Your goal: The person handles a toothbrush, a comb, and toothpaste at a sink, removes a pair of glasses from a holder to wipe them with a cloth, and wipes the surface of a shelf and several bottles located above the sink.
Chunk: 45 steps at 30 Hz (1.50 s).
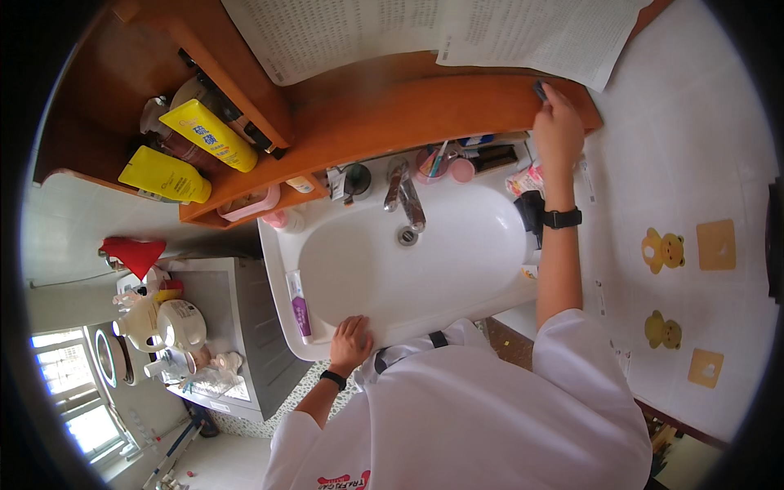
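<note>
My right hand (558,131) reaches to the right end of a brown wooden shelf (392,113) above the sink. Its fingers pinch a small dark grey object (540,90), too hidden to name, against the shelf top. On the front rim of the white washbasin (422,306) rests my left hand (351,344), holding nothing, its fingers slightly apart. A purple and white toothpaste tube (299,308) lies on the rim to its left. The chrome faucet (405,193) stands at the back of the basin, over the drain (408,236).
Yellow squeeze tubes (208,135) stand in the left cubby. Under the shelf are a pink cup with toothbrushes (433,165) and a dark jar (356,180). Printed sheets (367,37) hang behind. A grey washing machine (245,306) bearing white jugs (182,324) stands left.
</note>
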Motion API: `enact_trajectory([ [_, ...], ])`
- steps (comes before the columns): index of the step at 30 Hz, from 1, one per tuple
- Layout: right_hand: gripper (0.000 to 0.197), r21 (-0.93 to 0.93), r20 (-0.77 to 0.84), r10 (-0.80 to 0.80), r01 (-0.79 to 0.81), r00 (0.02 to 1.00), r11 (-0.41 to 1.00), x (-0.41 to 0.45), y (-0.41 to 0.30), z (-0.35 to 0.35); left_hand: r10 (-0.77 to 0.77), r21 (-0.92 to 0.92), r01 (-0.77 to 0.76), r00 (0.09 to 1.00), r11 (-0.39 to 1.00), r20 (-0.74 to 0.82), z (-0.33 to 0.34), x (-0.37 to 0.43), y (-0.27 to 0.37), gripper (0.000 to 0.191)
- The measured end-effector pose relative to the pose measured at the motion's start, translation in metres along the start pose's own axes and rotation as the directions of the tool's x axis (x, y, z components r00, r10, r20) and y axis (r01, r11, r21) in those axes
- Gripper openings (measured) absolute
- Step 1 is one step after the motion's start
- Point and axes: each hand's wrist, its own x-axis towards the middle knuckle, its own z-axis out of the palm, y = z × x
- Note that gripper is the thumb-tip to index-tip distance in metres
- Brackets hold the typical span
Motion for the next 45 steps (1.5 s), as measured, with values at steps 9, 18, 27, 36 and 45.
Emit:
enact_trajectory([
  [9, 0.042, 0.423, 0.21, -0.369, 0.256, 0.905, 0.869, -0.03, -0.079, 0.012, -0.004, 0.001, 0.004, 1.0, 1.0, -0.003, 0.0, 0.0, 0.001, 0.04],
  [18, 0.048, 0.073, 0.055, 0.156, -0.16, 0.986, 0.984, -0.009, -0.018, 0.004, 0.004, -0.002, -0.004, 1.0, 1.0, -0.014, -0.001, -0.001, 0.0, 0.041],
  [27, 0.048, 0.38, 0.108, -0.534, 0.462, 0.838, 0.802, -0.067, -0.146, 0.033, -0.035, -0.01, 0.035, 0.999, 0.999, -0.017, 0.001, -0.002, 0.002, 0.039],
  [36, 0.047, 0.261, 0.199, -0.177, 0.122, 0.964, 0.957, -0.067, -0.15, 0.022, -0.08, -0.04, 0.08, 0.997, 0.996, -0.006, 0.0, -0.005, -0.001, 0.048],
  [45, 0.046, 0.376, 0.177, -0.362, 0.277, 0.915, 0.884, -0.087, -0.229, 0.05, -0.036, -0.022, 0.036, 0.999, 0.999, -0.029, 0.001, -0.006, -0.001, 0.045],
])
